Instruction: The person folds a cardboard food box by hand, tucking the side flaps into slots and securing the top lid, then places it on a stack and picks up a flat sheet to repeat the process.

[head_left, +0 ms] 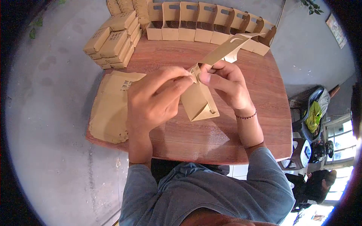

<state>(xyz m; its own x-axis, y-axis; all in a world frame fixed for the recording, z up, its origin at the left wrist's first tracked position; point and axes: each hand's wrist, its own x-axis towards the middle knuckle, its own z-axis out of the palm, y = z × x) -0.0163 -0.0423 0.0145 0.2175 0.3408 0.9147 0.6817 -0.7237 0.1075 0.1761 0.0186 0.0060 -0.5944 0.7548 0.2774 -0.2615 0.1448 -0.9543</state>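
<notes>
A brown cardboard carrier box (196, 100), partly folded, is held up over the table between both hands. Its tall panel with a handle slot (226, 49) slants up to the right. My left hand (156, 94) pinches the box's upper edge from the left, fingertips on a small flap. On the other side my right hand (228, 83) grips the same edge, thumb in front and fingers partly hidden behind the card. The box's lower end shows a tucked flap with a slot. Flat cardboard blanks (109, 107) lie stacked beside my left hand.
Several finished handled carriers (188, 32) stand in a row along the back of the wooden table (264, 109). Stacked closed boxes (115, 45) fill the back left corner. A grey wall borders the left. Chairs with bags (313, 116) and a person in dark clothes (316, 186) are at right.
</notes>
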